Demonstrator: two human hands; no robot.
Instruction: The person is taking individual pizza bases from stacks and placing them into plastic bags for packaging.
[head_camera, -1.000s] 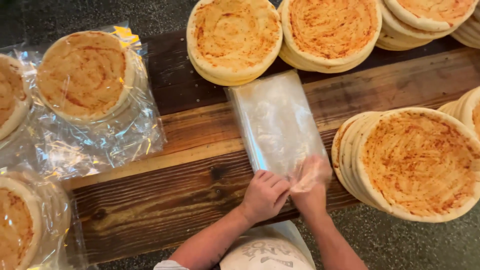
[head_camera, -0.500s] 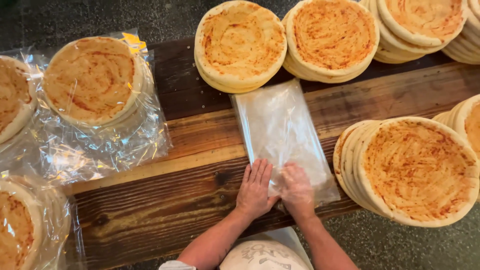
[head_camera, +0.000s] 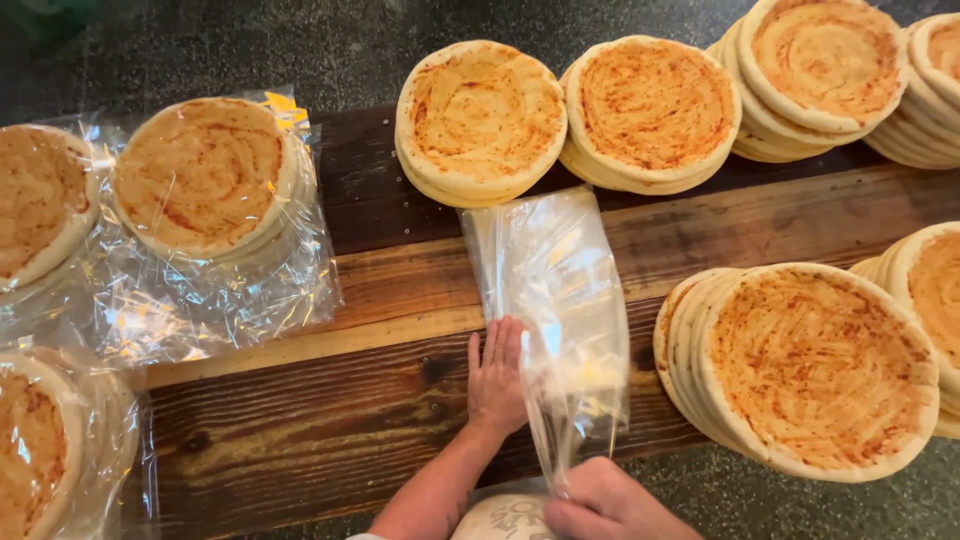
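One head-worn camera looks steeply down, close, at the wooden table (head_camera: 300, 450) before the person.

The clear plastic bag (head_camera: 555, 300) pinched by the right hand (head_camera: 600, 500) and pressed flat by the left hand (head_camera: 497, 375) is thin, glossy film, creased and catching glare. The bench (head_camera: 300, 440) under it is rough, knotty wood in dark and light planks with a matt, worn grain, and the flatbreads (head_camera: 480, 115) look dry, floury and matt, with baked orange-brown tops. The bagged flatbreads (head_camera: 205, 180) sit under crinkled, shiny film, and the floor (head_camera: 300, 50) is dark speckled stone.
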